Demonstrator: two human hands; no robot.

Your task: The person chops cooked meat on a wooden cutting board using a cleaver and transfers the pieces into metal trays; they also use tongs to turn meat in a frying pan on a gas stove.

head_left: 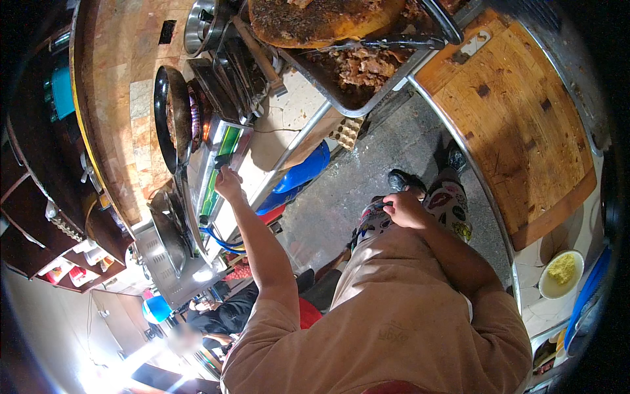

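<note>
My left hand (229,183) reaches out to the gas stove and grips a black knob (224,160) on its green front panel (230,142). Just past it, a dark frying pan (172,118) sits tilted in view over a glowing burner (199,118), its long handle (184,197) running towards me. Food shows inside this pan, partly hidden by the rim. Down by my thigh, my right hand (407,209) is closed around a thin dark object (380,203); most of it is covered, so its kind is unclear.
A metal tray (364,106) of chopped cooked meat stands beyond the stove. A wooden board (517,123) and a bowl of yellow powder (561,273) lie on the right counter. Another pan (170,241) sits left. Blue containers (305,170) stand below. A person (224,315) is behind.
</note>
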